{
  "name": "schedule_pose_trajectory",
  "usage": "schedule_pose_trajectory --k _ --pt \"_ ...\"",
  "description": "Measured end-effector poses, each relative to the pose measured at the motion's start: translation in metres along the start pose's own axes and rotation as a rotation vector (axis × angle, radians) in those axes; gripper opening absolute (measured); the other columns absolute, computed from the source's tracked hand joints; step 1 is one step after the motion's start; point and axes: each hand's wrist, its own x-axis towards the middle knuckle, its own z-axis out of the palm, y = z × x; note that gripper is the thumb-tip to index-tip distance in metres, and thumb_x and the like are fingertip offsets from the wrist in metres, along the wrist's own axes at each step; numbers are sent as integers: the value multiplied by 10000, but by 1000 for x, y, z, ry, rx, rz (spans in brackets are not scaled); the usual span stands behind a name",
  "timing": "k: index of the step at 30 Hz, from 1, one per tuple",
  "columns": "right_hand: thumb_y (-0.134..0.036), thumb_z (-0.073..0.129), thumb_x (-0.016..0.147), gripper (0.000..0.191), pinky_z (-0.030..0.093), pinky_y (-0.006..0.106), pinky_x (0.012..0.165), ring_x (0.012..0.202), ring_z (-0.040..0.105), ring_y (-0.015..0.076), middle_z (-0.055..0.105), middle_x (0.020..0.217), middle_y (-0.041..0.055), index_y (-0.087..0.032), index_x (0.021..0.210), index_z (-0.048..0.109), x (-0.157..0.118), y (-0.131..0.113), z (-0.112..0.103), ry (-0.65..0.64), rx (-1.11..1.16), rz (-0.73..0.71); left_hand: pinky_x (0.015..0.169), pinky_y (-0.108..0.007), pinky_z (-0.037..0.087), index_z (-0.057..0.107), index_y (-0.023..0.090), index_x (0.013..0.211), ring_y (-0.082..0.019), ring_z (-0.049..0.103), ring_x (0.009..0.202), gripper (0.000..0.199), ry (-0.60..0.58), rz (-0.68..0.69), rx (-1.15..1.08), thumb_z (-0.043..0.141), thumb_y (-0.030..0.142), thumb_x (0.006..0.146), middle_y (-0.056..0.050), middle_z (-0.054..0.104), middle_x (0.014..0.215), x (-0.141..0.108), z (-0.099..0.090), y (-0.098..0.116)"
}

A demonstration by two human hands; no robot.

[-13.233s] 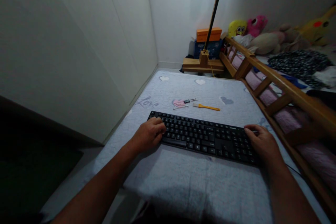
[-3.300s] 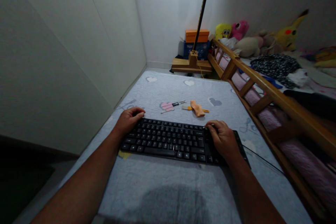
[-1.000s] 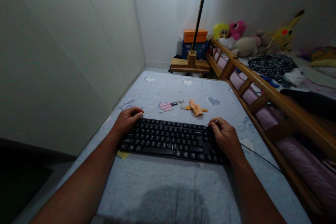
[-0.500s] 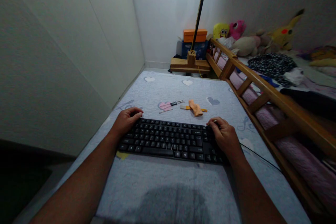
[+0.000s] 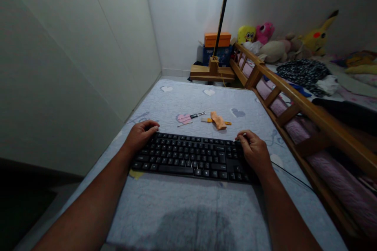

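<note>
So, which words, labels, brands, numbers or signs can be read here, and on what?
"Lo": faint script on the pale cloth, beyond the right hand; further letters unclear.
Script beyond the left hand: too faint to read.
Key legends on the black keyboard: too small.
Lettering on the blue box: too small and blurred.

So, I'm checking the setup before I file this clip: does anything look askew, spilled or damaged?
No spill or damage shows. The one untidy spot is just beyond the keyboard: the orange cloth lies across the yellow-handled brush, hiding its middle, so it looks casually dropped there.
</note>
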Motion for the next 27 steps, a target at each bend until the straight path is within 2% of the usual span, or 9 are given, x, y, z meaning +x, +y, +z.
schedule_pose_trajectory --k 7,22,27 --pt "-412 491 879 232 445 353 775 795 643 239 709 787 55 -238 819 633 0 -2 -3 5 -28 20 805 -368 537 738 195 840 -254 692 822 334 4 -9 -7 683 494 702 -46 759 835 0 1 1" --pt "-454 537 853 275 453 350 787 803 655 234 724 831 50 -233 819 697 -2 2 -13 -55 19 60 813 -378 541 735 198 829 -262 696 831 336 -5 -23 -12 680 499 690 -46 762 834 -1 2 5" --pt "-455 523 867 283 452 351 788 811 651 237 716 814 51 -232 814 689 -2 -1 -10 -47 15 56 851 -394 541 737 203 826 -271 695 845 322 30 -13 -12 682 488 688 -43 766 836 0 2 2"
